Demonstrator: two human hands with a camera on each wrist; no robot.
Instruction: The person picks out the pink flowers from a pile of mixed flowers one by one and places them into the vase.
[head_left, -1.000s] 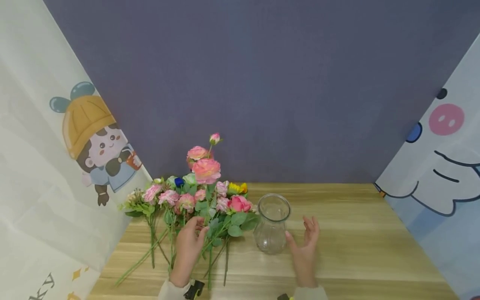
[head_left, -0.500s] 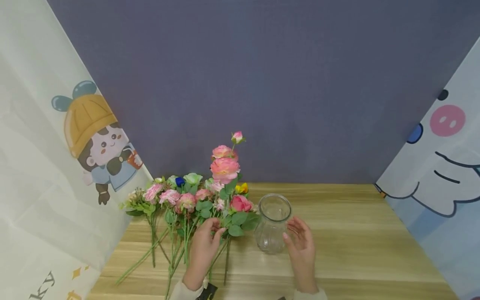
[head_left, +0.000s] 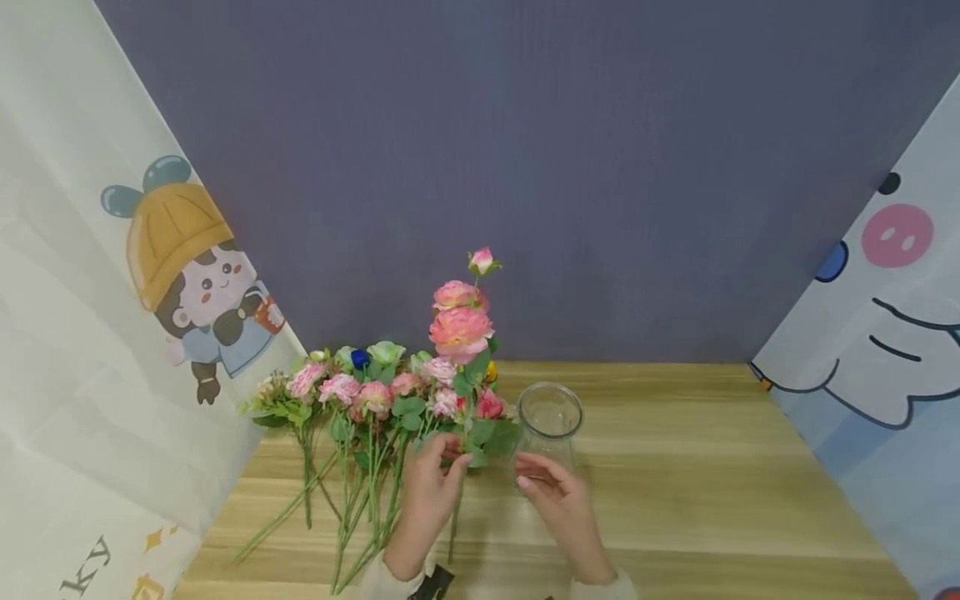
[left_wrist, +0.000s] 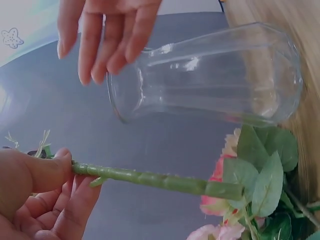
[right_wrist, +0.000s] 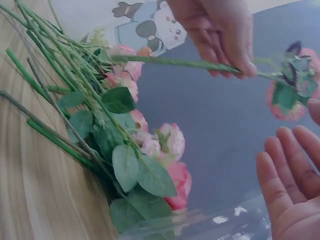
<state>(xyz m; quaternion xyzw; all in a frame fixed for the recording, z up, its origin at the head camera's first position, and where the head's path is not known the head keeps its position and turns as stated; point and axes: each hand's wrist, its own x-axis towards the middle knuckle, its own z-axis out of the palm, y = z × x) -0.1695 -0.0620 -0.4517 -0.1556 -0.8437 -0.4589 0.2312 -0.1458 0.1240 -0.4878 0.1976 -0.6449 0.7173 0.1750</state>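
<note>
My left hand pinches the green stem of an artificial flower between thumb and fingers. Its pink blooms and a bud rise above the hand in the head view. The cut end of the stem points down, off the table, in the left wrist view. A clear glass vase stands upright to the right of the flower. In front of it in the head view is my right hand, fingers extended and holding nothing. In the right wrist view that hand has its palm turned up below the bloom.
Several artificial flowers lie in a heap on the left of the wooden table, stems toward me. A grey panel closes off the back. Printed curtains hang at both sides.
My left hand has lifted the pink flower out of the heap and carried it right, toward the vase. My right hand has come left from beside the vase to in front of it.
</note>
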